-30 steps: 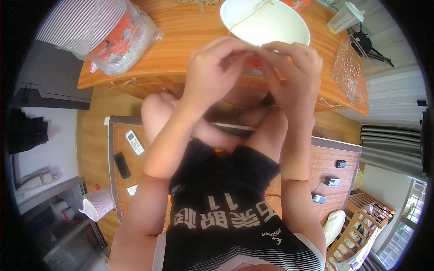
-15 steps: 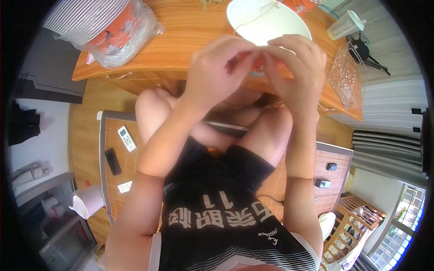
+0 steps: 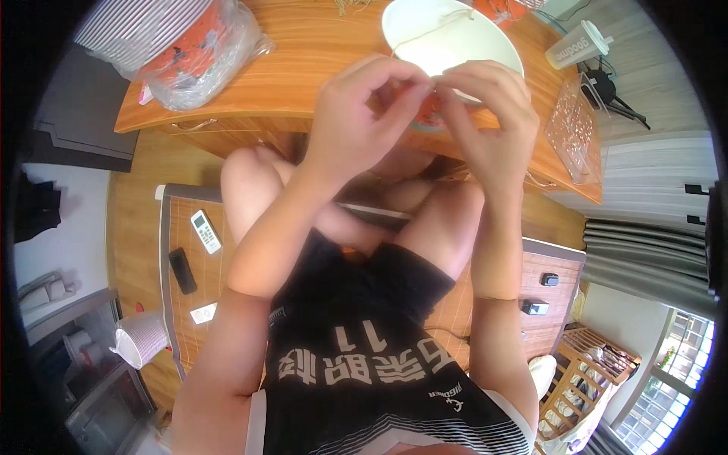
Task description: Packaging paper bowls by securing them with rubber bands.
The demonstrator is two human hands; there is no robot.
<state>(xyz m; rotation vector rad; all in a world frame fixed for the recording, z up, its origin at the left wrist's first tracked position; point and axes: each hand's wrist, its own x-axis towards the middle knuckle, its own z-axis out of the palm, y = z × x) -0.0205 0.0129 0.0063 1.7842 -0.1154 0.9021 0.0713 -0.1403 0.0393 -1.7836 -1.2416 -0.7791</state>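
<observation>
A white-lined bucket point(image 3: 447, 38) with a reddish patterned outer wall stands at the table's front edge. A thin beige cord point(image 3: 436, 32) runs across its mouth to the left rim. My left hand point(image 3: 368, 114) and my right hand point(image 3: 493, 114) meet in front of the bucket's near rim. The thumb and forefinger of each are pinched, their tips almost touching. Whatever lies between the fingertips is too small to make out. Both hands hide part of the rim and outer wall.
Stacked buckets point(image 3: 182, 57) in clear plastic wrap stand on the wooden table point(image 3: 303, 45) at left. On the right are a clear tray point(image 3: 572, 133), a lidded cup point(image 3: 580, 45) and a black device point(image 3: 603, 87). A remote point(image 3: 205, 231) and a phone point(image 3: 182, 271) lie on the mat.
My fingers have shifted slightly, with the pinched tips still together at the bucket's near rim. The whole view has moved a little; the bucket stays in place.
</observation>
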